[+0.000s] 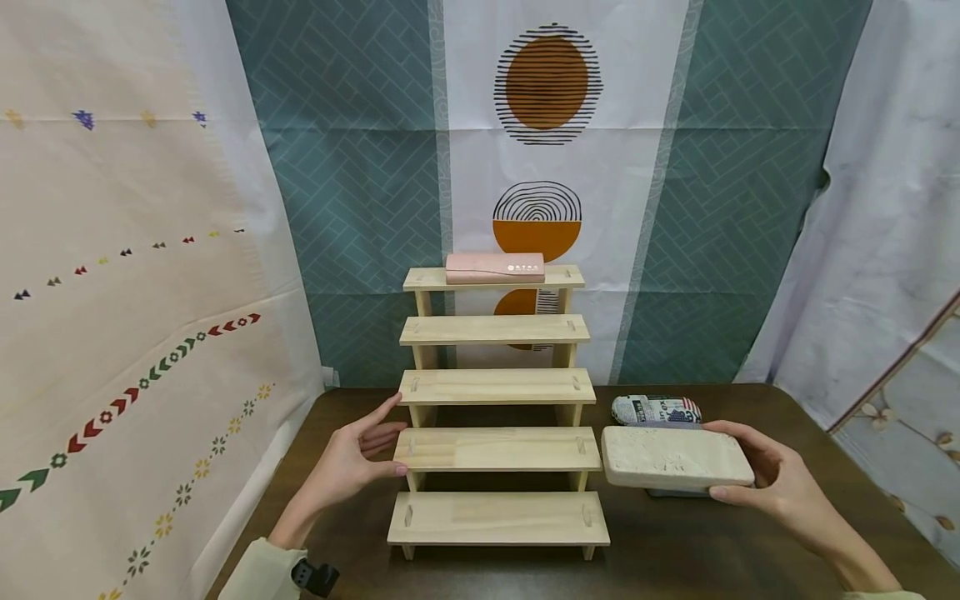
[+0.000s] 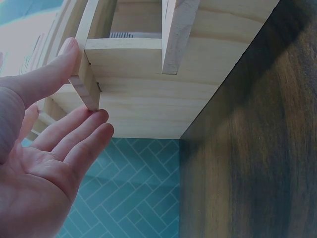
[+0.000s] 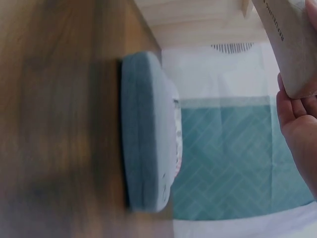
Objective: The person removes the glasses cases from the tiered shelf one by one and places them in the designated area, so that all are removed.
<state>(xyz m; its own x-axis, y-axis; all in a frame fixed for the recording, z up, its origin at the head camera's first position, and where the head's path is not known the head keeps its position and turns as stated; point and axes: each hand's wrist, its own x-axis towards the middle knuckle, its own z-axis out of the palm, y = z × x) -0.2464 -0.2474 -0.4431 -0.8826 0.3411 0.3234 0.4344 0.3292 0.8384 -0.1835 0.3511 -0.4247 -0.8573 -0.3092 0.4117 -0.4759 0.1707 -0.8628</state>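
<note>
A cream glasses case (image 1: pixel 675 457) with lettering along its side is gripped at its right end by my right hand (image 1: pixel 780 487), level and off the table, right of the wooden tiered rack (image 1: pixel 498 447). My left hand (image 1: pixel 348 458) holds the left end of the rack's second-lowest board, thumb at the front edge and fingers behind. In the left wrist view the thumb and fingertips touch opposite edges of that board (image 2: pixel 84 87). A pink glasses case (image 1: pixel 495 268) lies on the top board.
Behind the cream case, a grey-blue case (image 3: pixel 141 131) lies on the dark wooden table (image 1: pixel 480 575), with a patterned printed case (image 1: pixel 657 409) on top of it. Hanging cloths (image 1: pixel 360 192) close off the back and both sides.
</note>
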